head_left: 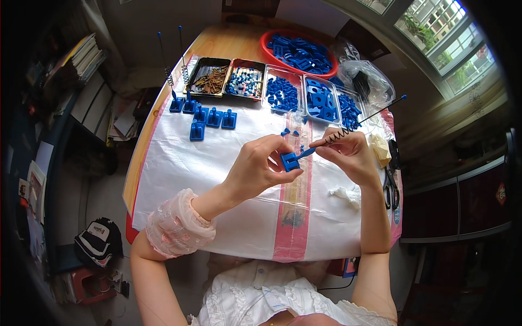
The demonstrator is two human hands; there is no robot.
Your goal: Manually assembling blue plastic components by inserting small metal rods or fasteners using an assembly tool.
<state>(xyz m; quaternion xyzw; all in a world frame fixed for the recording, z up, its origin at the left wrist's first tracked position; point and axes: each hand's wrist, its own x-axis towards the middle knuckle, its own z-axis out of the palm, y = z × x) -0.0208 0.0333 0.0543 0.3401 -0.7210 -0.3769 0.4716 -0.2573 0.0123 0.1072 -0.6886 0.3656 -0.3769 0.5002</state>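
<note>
My left hand (pixel 254 163) grips a square blue plastic base (pixel 290 162) between thumb and fingers above the middle of the table. My right hand (pixel 348 156) is pinched on a thin black spring rod (pixel 340 135), which slants up to the right and ends in a small blue tip. The rod's blue stem (pixel 308 152) meets the base; whether the two are locked together I cannot tell. Just beyond my hands lie a few small blue pieces (pixel 285 132). Several blue base assemblies (pixel 214 117) stand at the far left, and two of them carry upright spring rods (pixel 184 70).
Along the back sit a tray of brass-coloured pins (pixel 211 80), a tray of small blue-and-white parts (pixel 246 80) and clear boxes of blue parts (pixel 283 93). Behind them is a red basin (pixel 265 43) of blue pieces. Black scissors (pixel 391 187) and crumpled white tissue (pixel 348 196) lie right.
</note>
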